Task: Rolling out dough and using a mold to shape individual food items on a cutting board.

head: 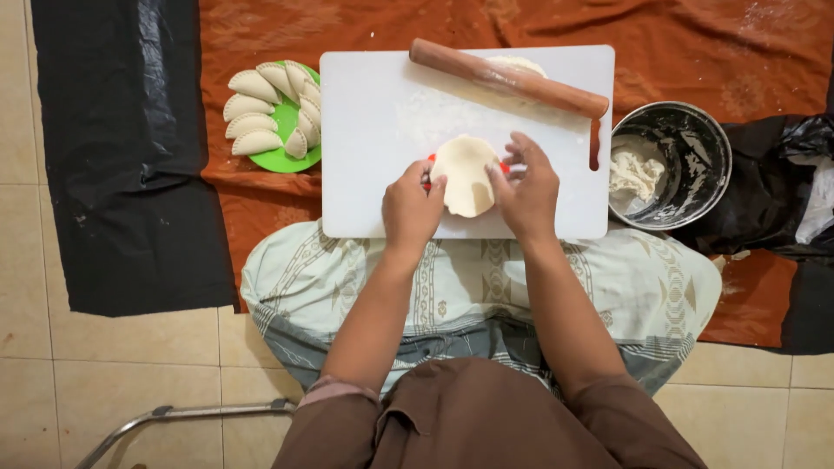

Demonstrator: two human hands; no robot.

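Both hands meet over the near edge of a white cutting board [373, 139], forearms reaching forward from the person's lap and angling slightly inward. The left hand [412, 208] pinches the left rim of a round dough sheet [465, 174] with thumb and fingertips, knuckles up. The right hand [526, 193] pinches the right rim, its fingers curled over the edge with the tips pointing toward the dough's middle. The dough sheet lies draped over a red mould [429, 160], of which only small bits show at either side; it is nearly round, a little longer along the line running from the person outward than across.

A wooden rolling pin [508, 78] lies at the board's far edge, its long axis slanting from upper left down to the right. A green plate [287, 156] of folded dumplings [261, 113] sits left of the board on an orange cloth [695, 52]. A metal bowl [704, 165] with leftover dough stands just right of the board.
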